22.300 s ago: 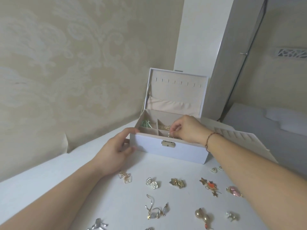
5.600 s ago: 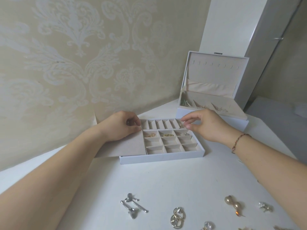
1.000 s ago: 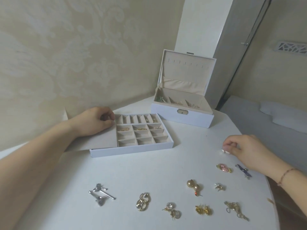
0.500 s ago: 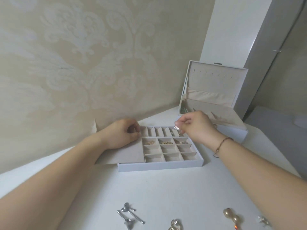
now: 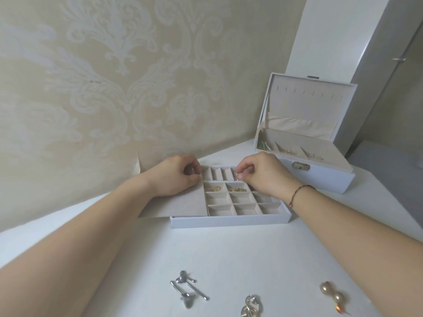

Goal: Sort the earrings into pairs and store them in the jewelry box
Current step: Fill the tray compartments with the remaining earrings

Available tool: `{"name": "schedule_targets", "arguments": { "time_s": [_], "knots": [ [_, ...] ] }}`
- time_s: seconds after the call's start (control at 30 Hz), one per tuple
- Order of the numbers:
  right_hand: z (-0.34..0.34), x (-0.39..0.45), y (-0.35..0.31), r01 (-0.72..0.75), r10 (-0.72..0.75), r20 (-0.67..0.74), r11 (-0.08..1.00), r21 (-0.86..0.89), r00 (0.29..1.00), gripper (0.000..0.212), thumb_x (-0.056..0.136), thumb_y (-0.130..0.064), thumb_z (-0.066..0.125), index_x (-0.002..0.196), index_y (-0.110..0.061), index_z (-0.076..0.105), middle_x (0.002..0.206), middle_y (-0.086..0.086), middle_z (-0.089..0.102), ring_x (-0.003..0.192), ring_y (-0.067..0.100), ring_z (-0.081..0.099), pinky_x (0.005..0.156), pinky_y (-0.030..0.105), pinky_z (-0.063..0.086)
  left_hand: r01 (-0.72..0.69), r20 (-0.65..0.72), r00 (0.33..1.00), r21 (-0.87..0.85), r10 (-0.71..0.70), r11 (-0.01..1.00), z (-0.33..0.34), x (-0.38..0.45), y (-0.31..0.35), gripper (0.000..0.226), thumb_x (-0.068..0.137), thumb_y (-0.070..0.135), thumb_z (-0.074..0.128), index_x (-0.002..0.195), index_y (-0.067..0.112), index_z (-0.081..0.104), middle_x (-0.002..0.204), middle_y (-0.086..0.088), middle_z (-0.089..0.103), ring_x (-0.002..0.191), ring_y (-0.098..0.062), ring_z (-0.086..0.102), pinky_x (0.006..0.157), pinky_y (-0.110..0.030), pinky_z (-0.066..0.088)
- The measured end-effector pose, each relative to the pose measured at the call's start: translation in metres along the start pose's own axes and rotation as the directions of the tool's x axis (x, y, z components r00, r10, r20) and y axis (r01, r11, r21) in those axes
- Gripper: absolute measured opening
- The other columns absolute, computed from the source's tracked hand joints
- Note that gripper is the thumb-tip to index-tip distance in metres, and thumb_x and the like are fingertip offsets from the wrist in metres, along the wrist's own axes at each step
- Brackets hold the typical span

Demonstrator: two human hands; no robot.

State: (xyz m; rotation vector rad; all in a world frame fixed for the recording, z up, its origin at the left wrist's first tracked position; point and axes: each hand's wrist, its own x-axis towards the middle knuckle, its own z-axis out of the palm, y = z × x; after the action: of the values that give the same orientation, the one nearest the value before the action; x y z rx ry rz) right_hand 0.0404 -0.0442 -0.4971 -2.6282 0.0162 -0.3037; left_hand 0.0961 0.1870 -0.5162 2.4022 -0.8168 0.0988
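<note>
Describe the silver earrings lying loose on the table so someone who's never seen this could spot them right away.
Start at the flat divided tray, then come toward the camera across the white table. The silver earrings lie at the near edge: long thin bars, unlike the round gold ball earrings on their right.

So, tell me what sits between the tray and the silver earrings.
Nothing: in the head view, bare white table separates the tray from the silver earrings.
</note>
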Motion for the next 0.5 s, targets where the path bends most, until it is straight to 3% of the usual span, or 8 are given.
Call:
{"name": "schedule_targets", "arguments": {
  "time_s": [0.1,0.2,0.3,0.43,0.5],
  "knots": [
    [0.003,0.001,-0.006,0.059,-0.058,0.018,0.996,-0.059,0.998,0.012,0.083,-0.022,0.068,0.084,-0.034,0.072,0.076,-0.016,0.065,0.082,0.009,0.062,0.081,0.031,0.053,0.007,0.006,1.000,-0.003,-0.007,1.000,0.000,0.000,0.001,0.007,0.089,0.020,0.062,0.096,0.021,0.061,0.077,0.010,0.054,0.068,-0.003,0.049,0.065,-0.018,0.039],
    [0.006,0.007,-0.010,0.025,-0.026,-0.008,0.994,-0.110,1.000,0.021,0.084,-0.015,0.063,0.076,-0.032,0.072,0.071,-0.022,0.064,0.081,0.007,0.062,0.079,0.031,0.055,0.009,0.005,1.000,-0.010,-0.009,1.000,-0.001,0.000,0.001,0.008,0.089,0.020,0.062,0.097,0.020,0.062,0.077,0.010,0.053,0.067,-0.002,0.048,0.063,-0.015,0.038],
    [0.010,0.012,-0.007,-0.022,0.020,-0.054,0.999,-0.027,0.998,0.017,0.081,-0.018,0.068,0.074,-0.033,0.068,0.069,-0.016,0.065,0.077,0.010,0.064,0.079,0.034,0.056,0.004,0.001,1.000,-0.007,-0.004,1.000,-0.001,-0.001,0.002,0.007,0.090,0.021,0.062,0.096,0.020,0.062,0.075,0.011,0.051,0.066,-0.002,0.046,0.062,-0.014,0.036],
    [0.011,0.014,0.001,-0.006,0.006,-0.027,1.000,-0.014,1.000,0.011,0.081,-0.024,0.074,0.075,-0.033,0.072,0.080,-0.013,0.070,0.083,0.012,0.066,0.084,0.036,0.055,0.007,0.011,1.000,-0.009,-0.006,1.000,-0.002,-0.001,0.002,0.007,0.090,0.022,0.061,0.096,0.020,0.062,0.075,0.011,0.052,0.065,-0.002,0.047,0.062,-0.015,0.037],
    [0.005,0.010,-0.001,0.023,-0.024,-0.017,0.997,-0.074,1.000,0.009,0.086,-0.028,0.069,0.091,-0.032,0.075,0.091,-0.012,0.071,0.092,0.014,0.064,0.089,0.036,0.052,0.010,0.017,1.000,-0.009,-0.010,1.000,-0.002,-0.001,0.001,0.007,0.090,0.022,0.061,0.097,0.020,0.062,0.075,0.011,0.052,0.066,-0.002,0.048,0.062,-0.017,0.037]
  ]
}}
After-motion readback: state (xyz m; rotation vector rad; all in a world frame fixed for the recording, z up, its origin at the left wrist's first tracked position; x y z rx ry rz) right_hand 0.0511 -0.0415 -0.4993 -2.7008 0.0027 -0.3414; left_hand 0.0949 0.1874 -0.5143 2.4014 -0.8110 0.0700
